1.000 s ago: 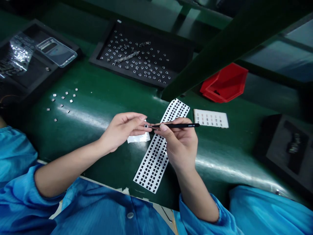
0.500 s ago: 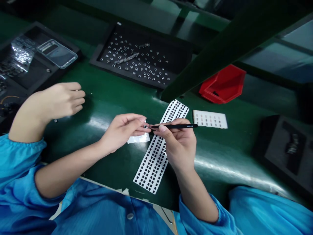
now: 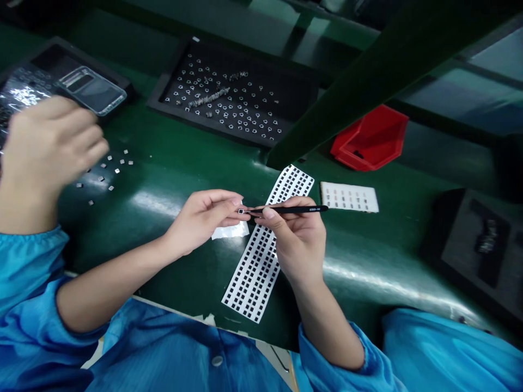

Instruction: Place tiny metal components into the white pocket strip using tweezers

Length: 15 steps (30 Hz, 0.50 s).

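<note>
**Two hands, one pair of tweezers and one square piece at a green desk**

One glossy green desk (image 3: 171,174) carries everything, crossed by one dark green post (image 3: 347,92). Three black trays are visible: a central tray (image 3: 261,68) strewn with many small outlined pieces, a left tray (image 3: 47,56) bearing one clear plastic case (image 3: 93,91), and a right tray (image 3: 457,228). One white sheet (image 3: 249,280), printed with rows of black squares, slants beneath the hands. One red plastic bin (image 3: 379,139) tilts beyond it. Of three hands, one, blurred, is a co-worker's hand (image 3: 57,141) at left. The left hand (image 3: 204,215) reaches inward, thumb over forefinger; the right hand (image 3: 302,239) is palm upward, its fingers closed on one pair of slim black tweezers (image 3: 290,209), held nearly level. One white block (image 3: 350,197) shows six columns of tiny parts. One shiny white packet (image 3: 230,230) lies under the left hand. About eleven loose chips (image 3: 117,171) dot the desk. One dark-centred, pale-edged square piece (image 3: 241,211) sits at the left fingertips, beside the tweezers' tip; whether the left fingers grip it cannot be told.
</note>
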Motion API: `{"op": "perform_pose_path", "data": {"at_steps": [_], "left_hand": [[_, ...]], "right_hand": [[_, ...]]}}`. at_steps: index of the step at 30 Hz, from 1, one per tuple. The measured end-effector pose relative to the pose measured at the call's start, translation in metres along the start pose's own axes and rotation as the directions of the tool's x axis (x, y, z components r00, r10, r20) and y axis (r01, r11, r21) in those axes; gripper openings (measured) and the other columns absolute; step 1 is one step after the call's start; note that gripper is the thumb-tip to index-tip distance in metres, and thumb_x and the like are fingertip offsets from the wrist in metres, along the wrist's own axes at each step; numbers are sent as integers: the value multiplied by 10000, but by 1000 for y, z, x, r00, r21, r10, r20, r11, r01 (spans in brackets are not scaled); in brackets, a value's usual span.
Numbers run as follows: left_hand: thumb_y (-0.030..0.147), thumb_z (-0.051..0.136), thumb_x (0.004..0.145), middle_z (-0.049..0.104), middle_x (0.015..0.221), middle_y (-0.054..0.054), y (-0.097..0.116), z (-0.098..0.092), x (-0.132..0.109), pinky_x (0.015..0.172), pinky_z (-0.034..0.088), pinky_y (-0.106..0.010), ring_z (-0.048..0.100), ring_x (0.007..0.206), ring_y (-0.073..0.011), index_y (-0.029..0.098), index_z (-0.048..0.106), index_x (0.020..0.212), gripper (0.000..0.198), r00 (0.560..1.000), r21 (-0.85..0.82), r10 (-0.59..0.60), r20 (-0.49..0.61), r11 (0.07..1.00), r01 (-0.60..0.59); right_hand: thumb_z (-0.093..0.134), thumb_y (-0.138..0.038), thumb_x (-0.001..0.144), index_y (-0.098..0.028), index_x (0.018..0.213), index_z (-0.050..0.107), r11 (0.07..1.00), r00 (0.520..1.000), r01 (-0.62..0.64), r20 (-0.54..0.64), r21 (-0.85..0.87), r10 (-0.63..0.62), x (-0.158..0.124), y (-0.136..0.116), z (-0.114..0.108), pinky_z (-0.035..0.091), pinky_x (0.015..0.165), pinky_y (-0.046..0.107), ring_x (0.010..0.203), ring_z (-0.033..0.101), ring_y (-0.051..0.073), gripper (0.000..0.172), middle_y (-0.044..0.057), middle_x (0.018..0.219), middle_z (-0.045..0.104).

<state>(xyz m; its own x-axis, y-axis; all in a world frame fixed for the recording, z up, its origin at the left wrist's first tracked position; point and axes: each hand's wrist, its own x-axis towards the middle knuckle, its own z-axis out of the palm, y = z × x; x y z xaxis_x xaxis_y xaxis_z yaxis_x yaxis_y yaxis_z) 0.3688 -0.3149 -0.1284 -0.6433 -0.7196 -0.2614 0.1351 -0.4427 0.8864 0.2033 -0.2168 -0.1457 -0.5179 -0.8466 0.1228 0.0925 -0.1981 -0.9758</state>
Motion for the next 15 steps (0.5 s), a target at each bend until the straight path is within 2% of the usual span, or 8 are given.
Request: {"op": "perform_pose_path", "data": {"at_steps": [8, 12, 15], "left_hand": [[322, 980, 741, 850, 1039, -109, -3, -3, 2, 909, 669, -370, 825, 978, -250, 158, 775, 1059, 412, 999, 53, 45, 10, 998, -45], [325, 924, 816, 844, 963, -86, -4, -4, 3, 817, 663, -318, 822, 877, -219, 165, 774, 1048, 319, 994, 130, 104, 19, 986, -106], [288, 841, 894, 817, 877, -51, -2, -5, 2, 740, 633, -270, 788, 777, -166, 176, 787, 1050, 199, 984, 234, 176, 44, 955, -181]], "right_hand": [[872, -256, 892, -263, 1005, 569, 993, 995, 100, 2, -58, -100, -3, 1, 4, 701, 773, 276, 832, 832, 166, 324, -15, 930, 830], [840, -238, 916, -269, 1014, 578, 987, 990, 142, 22, -77, -140, -8, -2, 7, 710, 815, 313, 890, 841, 188, 282, 1, 978, 836], [846, -215, 902, -268, 1012, 577, 988, 989, 146, -15, -47, -147, -7, -6, 7, 707, 796, 291, 908, 841, 184, 295, -3, 973, 838]]}}
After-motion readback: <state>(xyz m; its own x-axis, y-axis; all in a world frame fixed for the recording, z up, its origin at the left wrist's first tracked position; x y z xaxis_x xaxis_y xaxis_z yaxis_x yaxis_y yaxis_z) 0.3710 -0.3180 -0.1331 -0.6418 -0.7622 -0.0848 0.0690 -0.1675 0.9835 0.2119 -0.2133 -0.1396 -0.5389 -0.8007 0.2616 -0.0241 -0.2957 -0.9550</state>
